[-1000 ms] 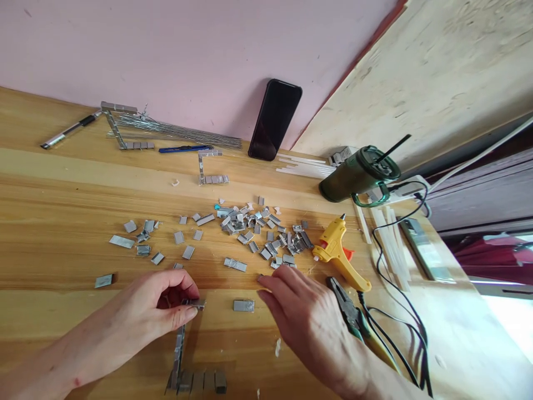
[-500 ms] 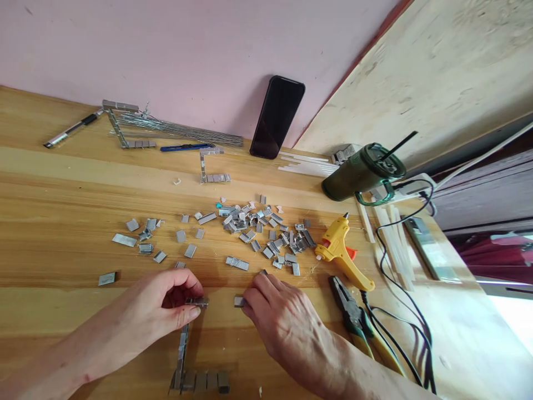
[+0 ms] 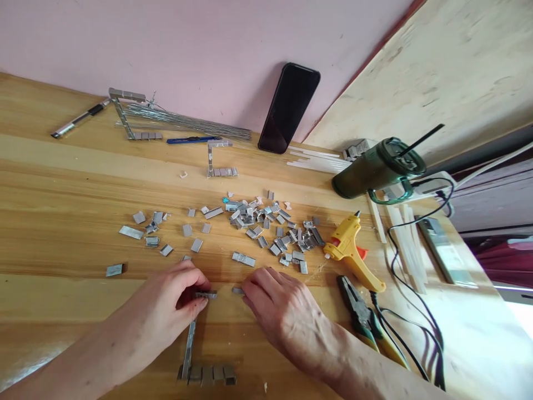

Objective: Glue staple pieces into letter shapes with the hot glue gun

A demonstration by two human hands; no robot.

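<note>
My left hand (image 3: 166, 311) pinches the top of an upright frame built from staple strips (image 3: 192, 344), which has a flat base row (image 3: 208, 375) near the table's front edge. My right hand (image 3: 283, 316) is curled with its fingertips on a short staple strip (image 3: 238, 290) lying on the wooden table (image 3: 62, 205), a few centimetres right of the frame's top. A scatter of several loose staple pieces (image 3: 266, 228) lies just beyond both hands.
Yellow glue gun (image 3: 352, 250) and pliers (image 3: 362, 316) sit right of my right hand, with black cables (image 3: 420, 311). A green cup (image 3: 375, 172), phone (image 3: 289, 108) against the wall, two finished staple frames (image 3: 219, 161) (image 3: 129, 114), wire rods (image 3: 187, 122), blue cutter (image 3: 191, 140) and pen (image 3: 79, 119) lie behind.
My right hand moved left from beside the pliers onto the short staple strip and closed on it, drawing it toward the frame. My left hand kept its hold.
</note>
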